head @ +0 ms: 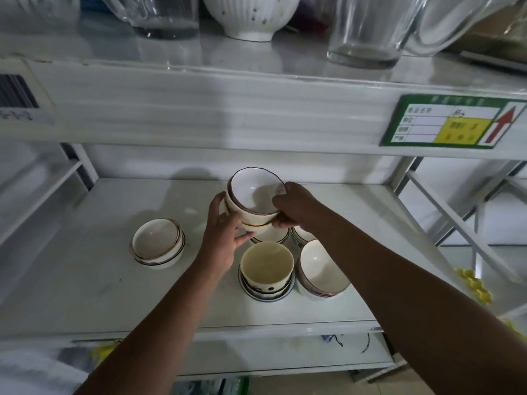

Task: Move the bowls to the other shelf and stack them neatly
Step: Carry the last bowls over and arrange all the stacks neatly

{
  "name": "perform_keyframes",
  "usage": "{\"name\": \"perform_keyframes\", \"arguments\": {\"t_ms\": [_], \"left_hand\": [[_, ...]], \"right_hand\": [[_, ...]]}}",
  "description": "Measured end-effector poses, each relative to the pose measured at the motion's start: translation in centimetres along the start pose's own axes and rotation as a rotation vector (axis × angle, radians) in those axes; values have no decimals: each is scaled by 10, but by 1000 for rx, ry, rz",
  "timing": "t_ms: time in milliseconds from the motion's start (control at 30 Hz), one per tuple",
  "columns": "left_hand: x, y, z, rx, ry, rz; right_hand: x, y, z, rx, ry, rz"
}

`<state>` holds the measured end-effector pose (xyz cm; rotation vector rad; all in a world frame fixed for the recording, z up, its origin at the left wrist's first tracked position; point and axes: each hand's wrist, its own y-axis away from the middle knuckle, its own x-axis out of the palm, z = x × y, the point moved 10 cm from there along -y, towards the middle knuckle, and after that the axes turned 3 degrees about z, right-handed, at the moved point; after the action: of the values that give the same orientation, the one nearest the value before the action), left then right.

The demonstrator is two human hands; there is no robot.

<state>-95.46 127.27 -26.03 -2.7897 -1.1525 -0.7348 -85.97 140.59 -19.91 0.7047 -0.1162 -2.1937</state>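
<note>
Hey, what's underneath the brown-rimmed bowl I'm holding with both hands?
Directly under the brown-rimmed bowl sits a yellow-rimmed bowl, then a dark-rimmed bowl below it. Your left hand and right hand cover the stack's sides, so its base is hidden.

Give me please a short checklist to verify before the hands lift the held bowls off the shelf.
1. Left hand has a grip on the held bowls: ok, fingers touch their left side.
2. Right hand grips them: ok, thumb over the rim, fingers under.
3. Held bowls sit level: not ok, the top one tilts.
4. How many bowls are held: cannot tell.
5. Neighbouring cream bowl stack is apart from the hands: ok.
6. Headroom under the upper shelf: ok.
</note>
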Motion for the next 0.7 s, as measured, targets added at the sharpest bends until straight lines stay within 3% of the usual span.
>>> {"name": "perform_keyframes", "arguments": {"t_ms": [233,400,700], "left_hand": [[21,-23,11,-85,-23,-42],[22,-42,20,-101,-120,-102],[14,-60,39,-156,-393,-179]], "right_hand": [[-48,1,-21,11,-205,-44],[-99,-13,-65,106,-334,-203],[-122,-31,-154,287,-253,-290]]}}
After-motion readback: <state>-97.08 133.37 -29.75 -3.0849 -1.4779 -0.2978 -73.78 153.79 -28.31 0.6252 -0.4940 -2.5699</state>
